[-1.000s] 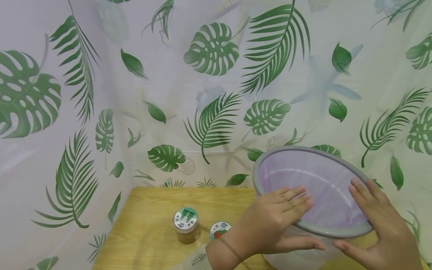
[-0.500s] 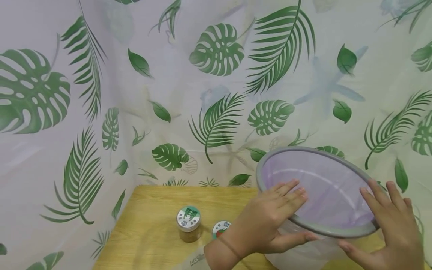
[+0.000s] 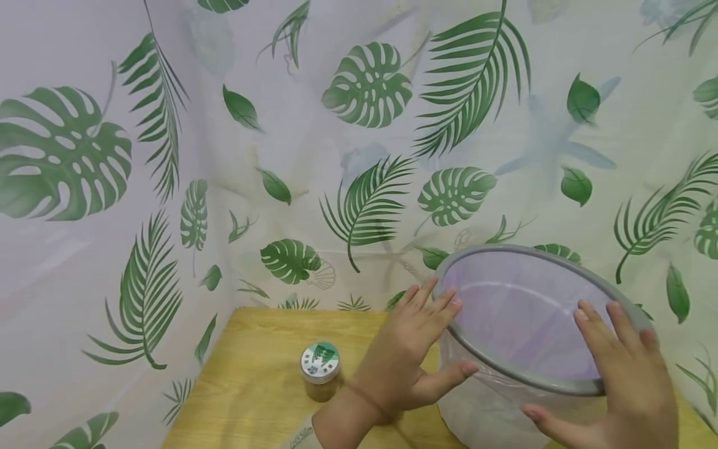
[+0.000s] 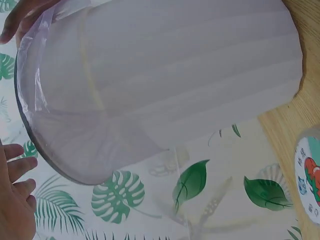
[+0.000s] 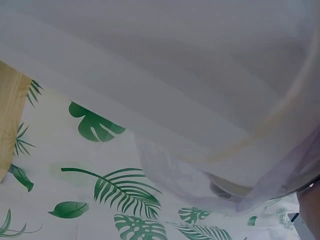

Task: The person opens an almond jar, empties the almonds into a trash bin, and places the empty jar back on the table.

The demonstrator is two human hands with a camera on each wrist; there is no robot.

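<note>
A whitish trash can (image 3: 477, 405) stands tilted in the head view, its mouth lined with a thin purple trash bag (image 3: 521, 312). Around the mouth runs a grey rim ring (image 3: 561, 381). At the rim's left side is my left hand (image 3: 406, 349), fingers extended and spread; the left wrist view shows its fingertips (image 4: 22, 167) apart from the ring. My right hand (image 3: 628, 374) lies over the right side of the rim, fingers straight and thumb outside the can; whether it presses there I cannot tell. Loose bag film (image 5: 170, 175) hangs outside the can in the right wrist view.
On the wooden table (image 3: 263, 362) a lidded jar (image 3: 321, 368) stands left of my left arm. A second jar (image 4: 309, 175) with a tomato picture on its lid appears in the left wrist view. A leaf-patterned sheet (image 3: 359, 187) hangs behind the table.
My left hand has moved left, off the can's opening to beside the rim. My right hand went outward, then came back in over the rim. My left arm now hides the second jar in the head view.
</note>
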